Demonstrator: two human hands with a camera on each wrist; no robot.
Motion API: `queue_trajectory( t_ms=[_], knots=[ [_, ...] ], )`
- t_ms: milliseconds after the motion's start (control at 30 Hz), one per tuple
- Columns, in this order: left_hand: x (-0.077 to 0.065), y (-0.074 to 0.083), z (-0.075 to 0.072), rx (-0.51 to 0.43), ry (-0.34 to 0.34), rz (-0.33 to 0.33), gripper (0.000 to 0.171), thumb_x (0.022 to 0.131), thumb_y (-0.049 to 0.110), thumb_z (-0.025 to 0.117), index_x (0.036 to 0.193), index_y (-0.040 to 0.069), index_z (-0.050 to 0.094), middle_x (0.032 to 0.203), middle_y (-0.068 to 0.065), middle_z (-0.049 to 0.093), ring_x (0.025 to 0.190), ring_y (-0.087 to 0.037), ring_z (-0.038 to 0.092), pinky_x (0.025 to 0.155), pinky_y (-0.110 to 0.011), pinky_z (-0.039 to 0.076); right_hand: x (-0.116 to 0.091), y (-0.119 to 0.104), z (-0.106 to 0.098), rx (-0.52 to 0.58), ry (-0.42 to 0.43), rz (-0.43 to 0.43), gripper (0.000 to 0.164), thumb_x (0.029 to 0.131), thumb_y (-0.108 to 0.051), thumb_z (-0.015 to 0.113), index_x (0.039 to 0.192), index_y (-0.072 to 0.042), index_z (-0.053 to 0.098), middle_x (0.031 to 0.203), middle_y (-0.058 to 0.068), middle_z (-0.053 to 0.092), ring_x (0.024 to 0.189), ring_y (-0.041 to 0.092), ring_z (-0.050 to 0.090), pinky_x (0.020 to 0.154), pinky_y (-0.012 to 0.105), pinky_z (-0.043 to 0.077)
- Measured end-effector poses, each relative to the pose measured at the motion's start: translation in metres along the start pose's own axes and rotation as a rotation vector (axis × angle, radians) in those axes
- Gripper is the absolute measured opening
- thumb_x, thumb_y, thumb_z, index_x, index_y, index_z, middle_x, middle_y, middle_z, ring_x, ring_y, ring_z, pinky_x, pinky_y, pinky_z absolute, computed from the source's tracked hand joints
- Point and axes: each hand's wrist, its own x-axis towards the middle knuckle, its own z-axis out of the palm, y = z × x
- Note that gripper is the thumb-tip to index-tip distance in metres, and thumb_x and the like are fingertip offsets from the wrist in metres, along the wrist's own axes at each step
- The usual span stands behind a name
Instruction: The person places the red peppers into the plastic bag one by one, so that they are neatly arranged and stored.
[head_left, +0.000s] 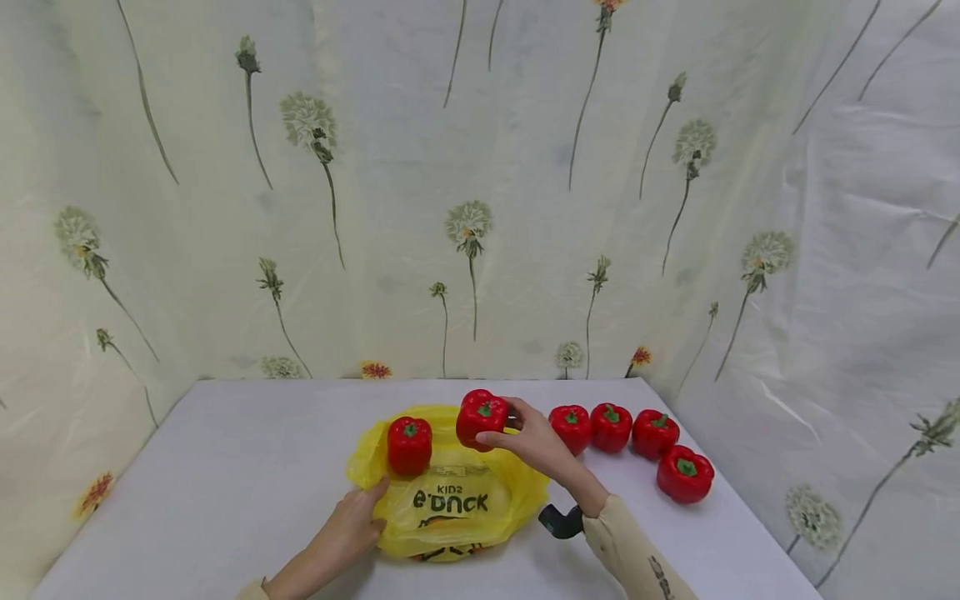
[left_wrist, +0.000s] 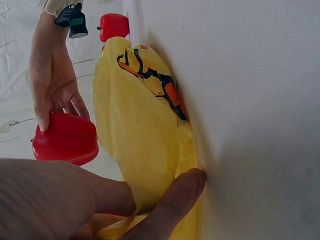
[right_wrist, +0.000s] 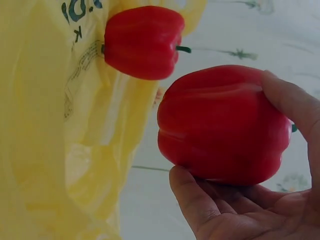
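A yellow plastic bag (head_left: 450,525) with dark printing lies on the white table. My left hand (head_left: 351,521) pinches the bag's left edge between thumb and fingers, as the left wrist view shows. One red bell pepper (head_left: 409,447) stands at the left part of the bag. Above the bag's far side, my right hand (head_left: 534,437) holds another red bell pepper (head_left: 480,419) between thumb and fingers. In the right wrist view this held pepper (right_wrist: 225,125) has its green stem partly behind the thumb side.
Several more red bell peppers (head_left: 686,474) stand in a curved row at the right of the table (head_left: 247,475). Behind the table hangs a pale curtain (head_left: 390,208) with dandelion prints. A dark device (head_left: 561,522) sits at the right wrist.
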Motion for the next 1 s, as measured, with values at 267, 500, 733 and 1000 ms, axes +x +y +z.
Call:
queue_trajectory(
  t_ms=[267,500,733,1000],
  knots=[
    [0.001,0.0,-0.001,-0.002,-0.011,0.0,0.059,0.078,-0.01,0.066,0.134,-0.013,0.048,0.138,-0.033,0.048,0.102,-0.028,0.055,0.076,-0.036,0.053,0.011,0.007,0.017,-0.02,-0.047,-0.018,0.077,0.076,-0.042,0.079,0.138,-0.012,0.046,0.131,0.006,0.059,0.118,0.028,0.058,0.093,0.043,0.054],
    [0.002,0.0,0.001,-0.007,-0.018,-0.014,0.059,0.078,-0.01,0.066,0.134,-0.012,0.047,0.139,-0.031,0.048,0.098,-0.027,0.056,0.068,-0.031,0.052,0.019,0.012,0.027,-0.058,-0.093,-0.014,0.077,0.077,-0.043,0.078,0.137,-0.008,0.044,0.132,0.011,0.056,0.121,0.031,0.055,0.094,0.042,0.054],
    [0.001,0.001,-0.002,0.004,-0.019,-0.008,0.06,0.078,-0.01,0.066,0.135,-0.012,0.047,0.139,-0.032,0.047,0.099,-0.028,0.056,0.071,-0.033,0.053,0.025,0.012,0.026,-0.09,-0.161,0.019,0.078,0.076,-0.046,0.078,0.136,-0.009,0.045,0.128,0.009,0.058,0.116,0.026,0.056,0.095,0.042,0.054],
    [0.001,0.001,0.001,-0.017,-0.024,-0.018,0.06,0.078,-0.011,0.066,0.135,-0.012,0.047,0.14,-0.032,0.046,0.096,-0.028,0.055,0.061,-0.027,0.048,0.029,0.007,0.025,-0.118,-0.17,0.053,0.075,0.077,-0.042,0.078,0.135,-0.009,0.044,0.127,0.009,0.059,0.112,0.024,0.057,0.094,0.042,0.053]
  ],
)
